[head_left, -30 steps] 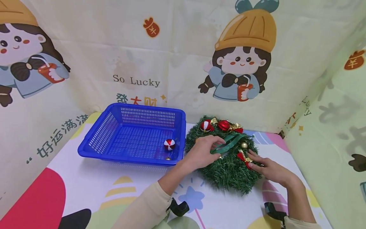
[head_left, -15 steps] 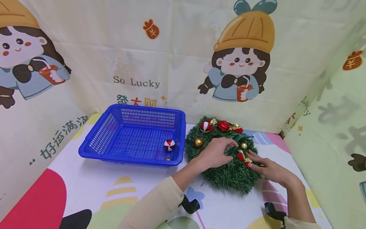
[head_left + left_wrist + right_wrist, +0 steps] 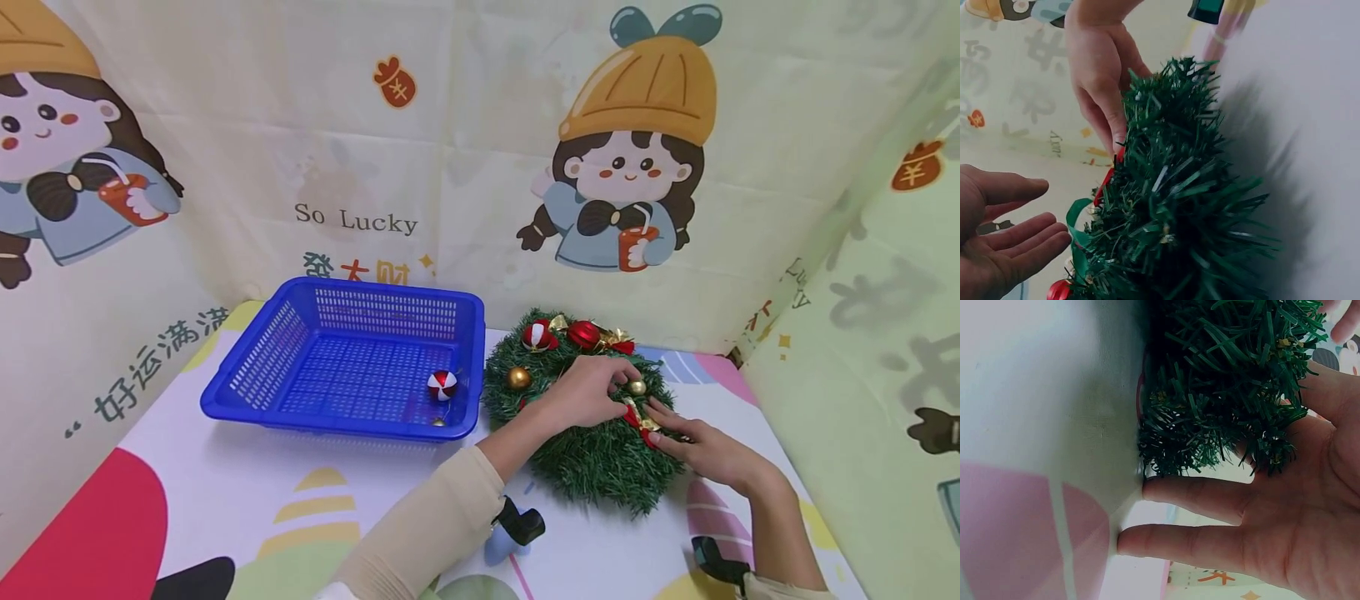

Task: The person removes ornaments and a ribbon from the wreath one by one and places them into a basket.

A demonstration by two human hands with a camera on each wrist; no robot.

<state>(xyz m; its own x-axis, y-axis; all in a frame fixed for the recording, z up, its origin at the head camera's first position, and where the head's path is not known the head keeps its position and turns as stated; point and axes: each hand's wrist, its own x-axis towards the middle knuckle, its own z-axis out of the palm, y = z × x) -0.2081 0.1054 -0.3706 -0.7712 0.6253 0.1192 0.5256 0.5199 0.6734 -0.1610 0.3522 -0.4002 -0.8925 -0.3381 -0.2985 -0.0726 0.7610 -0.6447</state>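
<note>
A green tinsel wreath lies on the table, trimmed with red and gold bows and several baubles. My left hand hovers over its middle, fingers lightly bent and apart with nothing between them. The left wrist view shows this hand beside a green ribbon loop. My right hand rests at the wreath's right side, its fingertips at a red and gold bow. In the right wrist view two straight fingers of that hand reach down to the tabletop beside the wreath. A small gold bauble sits just above the bow.
A blue plastic basket stands left of the wreath. Inside it are a red and white bauble and a small gold piece. A printed cloth wall rises behind the table.
My left hand has moved right across the wreath towards the bow, away from the green ribbon it was touching, uncovering the gold bauble on the left. My right hand has stayed at the bow.
</note>
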